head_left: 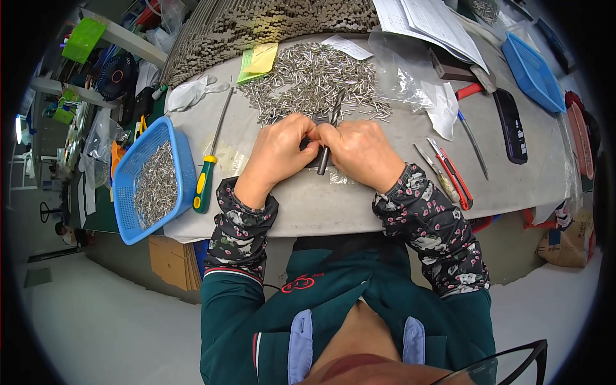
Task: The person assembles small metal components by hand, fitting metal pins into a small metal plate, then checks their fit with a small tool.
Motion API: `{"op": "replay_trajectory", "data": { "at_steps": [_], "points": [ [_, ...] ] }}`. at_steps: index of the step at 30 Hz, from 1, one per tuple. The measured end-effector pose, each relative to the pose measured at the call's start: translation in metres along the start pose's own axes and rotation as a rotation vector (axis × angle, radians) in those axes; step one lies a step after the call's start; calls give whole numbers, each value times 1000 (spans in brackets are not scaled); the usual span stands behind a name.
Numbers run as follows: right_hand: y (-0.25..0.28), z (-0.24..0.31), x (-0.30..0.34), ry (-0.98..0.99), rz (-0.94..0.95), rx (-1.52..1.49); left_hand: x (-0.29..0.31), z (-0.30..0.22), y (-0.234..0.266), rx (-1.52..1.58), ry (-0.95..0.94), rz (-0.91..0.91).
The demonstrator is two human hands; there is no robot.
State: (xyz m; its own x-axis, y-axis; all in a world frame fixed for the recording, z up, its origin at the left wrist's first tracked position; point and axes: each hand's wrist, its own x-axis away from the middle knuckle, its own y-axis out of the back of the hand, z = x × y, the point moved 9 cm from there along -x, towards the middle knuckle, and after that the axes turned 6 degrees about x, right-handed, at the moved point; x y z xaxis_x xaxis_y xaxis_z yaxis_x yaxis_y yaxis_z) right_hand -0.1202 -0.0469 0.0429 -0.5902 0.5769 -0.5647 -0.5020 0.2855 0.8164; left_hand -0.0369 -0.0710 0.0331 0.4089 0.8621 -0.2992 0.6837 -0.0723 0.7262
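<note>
My right hand (364, 151) is closed around a dark twist drill bit (323, 162), its fluted end pointing away from me and its smooth shank toward me. Right beside it, my left hand (277, 150) has its thumb and fingers pinched together, meeting the right fingertips. Whatever sits in that pinch is hidden. Part of a dark flat piece shows beneath the hands. Just beyond them spreads a large heap of small shiny metal pins (314, 74). A clear little plastic bag (339, 176) lies under the shank end.
At left, a blue basket (186, 160) holds more pins, beside a green-and-yellow screwdriver (204, 186). A red utility knife (457, 179), a blue pen (473, 146) and a phone (511, 125) lie at right. Long metal rods (256, 25) are stacked at the back, near papers (436, 29).
</note>
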Motion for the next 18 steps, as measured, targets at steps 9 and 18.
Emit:
{"op": "replay_trajectory", "data": {
  "at_steps": [9, 18],
  "points": [
    [6, -13, -7, -96, -73, -147, 1, 33, 5, 64, 40, 35],
    [-6, -11, -8, -172, -107, -235, 12, 58, -11, 1317, 452, 171]
  ]
}}
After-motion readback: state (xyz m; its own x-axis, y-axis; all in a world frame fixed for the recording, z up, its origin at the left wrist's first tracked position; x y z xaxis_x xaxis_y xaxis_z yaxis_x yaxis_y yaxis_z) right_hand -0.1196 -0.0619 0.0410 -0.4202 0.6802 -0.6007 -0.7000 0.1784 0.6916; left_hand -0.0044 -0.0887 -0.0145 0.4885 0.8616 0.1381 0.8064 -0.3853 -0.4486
